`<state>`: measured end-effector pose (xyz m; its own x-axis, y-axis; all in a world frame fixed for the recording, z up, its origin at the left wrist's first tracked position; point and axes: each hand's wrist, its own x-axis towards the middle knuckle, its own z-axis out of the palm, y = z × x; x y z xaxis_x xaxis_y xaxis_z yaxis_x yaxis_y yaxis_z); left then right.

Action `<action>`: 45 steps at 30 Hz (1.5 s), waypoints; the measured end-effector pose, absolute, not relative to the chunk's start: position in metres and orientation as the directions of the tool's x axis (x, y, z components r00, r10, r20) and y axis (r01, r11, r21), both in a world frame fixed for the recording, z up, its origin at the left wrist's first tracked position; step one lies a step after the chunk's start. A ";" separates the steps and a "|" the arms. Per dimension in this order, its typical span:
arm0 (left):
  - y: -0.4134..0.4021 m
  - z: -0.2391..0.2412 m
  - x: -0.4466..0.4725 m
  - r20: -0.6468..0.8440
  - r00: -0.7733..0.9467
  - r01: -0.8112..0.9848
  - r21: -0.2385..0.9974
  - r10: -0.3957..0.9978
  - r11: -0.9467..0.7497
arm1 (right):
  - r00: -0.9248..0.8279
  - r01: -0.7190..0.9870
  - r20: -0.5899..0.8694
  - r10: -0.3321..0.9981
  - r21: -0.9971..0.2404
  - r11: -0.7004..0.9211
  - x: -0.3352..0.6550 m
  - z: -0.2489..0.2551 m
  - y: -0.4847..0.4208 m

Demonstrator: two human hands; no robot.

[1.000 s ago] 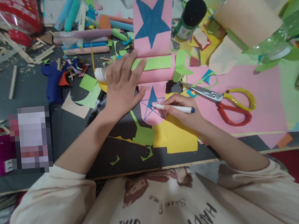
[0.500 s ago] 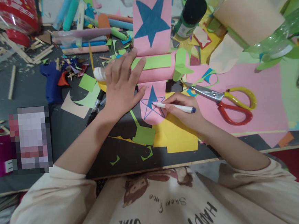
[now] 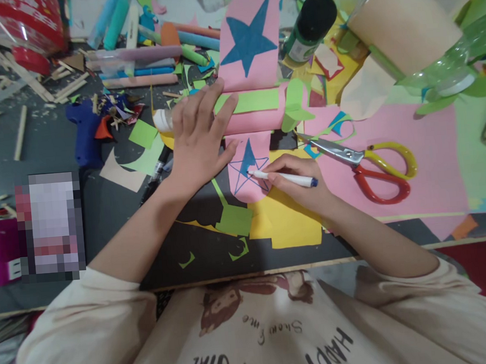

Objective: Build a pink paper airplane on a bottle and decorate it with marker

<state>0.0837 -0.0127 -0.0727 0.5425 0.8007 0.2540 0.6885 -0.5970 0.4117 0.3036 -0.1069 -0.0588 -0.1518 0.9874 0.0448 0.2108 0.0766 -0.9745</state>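
A pink paper plane (image 3: pixel 259 123) with a green strip along its body and green tail pieces lies in front of me. Its far wing carries a filled blue star (image 3: pixel 249 37). On the near wing is an outlined star (image 3: pixel 249 162), blue only in its upper point and part of its middle. My left hand (image 3: pixel 197 130) lies over the body's left end, fingers spread, thumb resting by the near wing. Between the fingers of my right hand (image 3: pixel 300 186) is a white marker (image 3: pixel 287 176) with a blue end, its tip on the outlined star.
Scissors (image 3: pixel 355 162) with red and yellow handles lie right on pink paper (image 3: pixel 427 173). A black-capped glue bottle (image 3: pixel 310 28) stands behind. Left are a blue glue gun (image 3: pixel 85 132), a pixelated object (image 3: pixel 53 225) and wood sticks (image 3: pixel 20 132). Yellow paper (image 3: pixel 294 223) lies under my right hand.
The marker tip has shifted slightly downward within the outlined star. The plane's far wing has tilted a little, its top edge now lower. My left hand stays in place.
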 end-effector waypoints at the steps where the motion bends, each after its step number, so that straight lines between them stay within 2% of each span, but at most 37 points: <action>1: -0.013 -0.071 0.084 0.251 0.543 0.685 0.419 0.801 -0.596 | -0.133 0.219 0.059 0.989 -0.972 0.087 0.304 -0.059 -0.107; 4: -0.015 -0.064 0.087 0.206 0.533 0.700 0.438 0.821 -0.564 | -0.075 0.234 0.116 0.990 -0.963 0.131 0.304 -0.061 -0.107; 9: -0.021 -0.050 0.091 0.092 0.504 0.766 0.410 0.859 -0.494 | -0.182 0.256 0.136 0.974 -0.950 0.181 0.304 -0.061 -0.107; 14: -0.021 -0.049 0.092 0.152 0.492 0.771 0.382 0.857 -0.510 | -0.101 0.295 0.179 0.979 -0.934 0.201 0.304 -0.060 -0.108; 18: -0.022 -0.049 0.092 0.125 0.497 0.775 0.381 0.858 -0.505 | -0.202 0.278 0.162 0.966 -0.936 0.216 0.304 -0.059 -0.108; 23: -0.021 -0.048 0.092 0.153 0.492 0.777 0.368 0.857 -0.511 | -0.096 0.315 0.175 0.980 -0.929 0.197 0.304 -0.059 -0.108; 28: -0.021 -0.048 0.092 0.142 0.496 0.787 0.343 0.857 -0.512 | -0.204 0.284 0.171 0.964 -0.932 0.225 0.304 -0.057 -0.108; 32: -0.021 -0.049 0.092 0.137 0.494 0.793 0.335 0.858 -0.510 | -0.139 0.294 0.190 0.972 -0.929 0.223 0.304 -0.056 -0.108; 37: -0.021 -0.053 0.091 0.192 0.503 0.766 0.353 0.843 -0.538 | -0.213 0.241 0.107 0.971 -0.957 0.159 0.306 -0.058 -0.108; 45: -0.019 -0.056 0.089 0.163 0.525 0.753 0.368 0.835 -0.546 | -0.173 0.153 0.046 0.984 -0.986 0.073 0.307 -0.061 -0.106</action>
<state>0.0886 -0.0190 -0.0558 0.5255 0.8351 0.1627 0.7531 -0.5455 0.3677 0.3065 -0.1057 -0.0606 -0.1729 0.9839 0.0464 0.1525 0.0733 -0.9856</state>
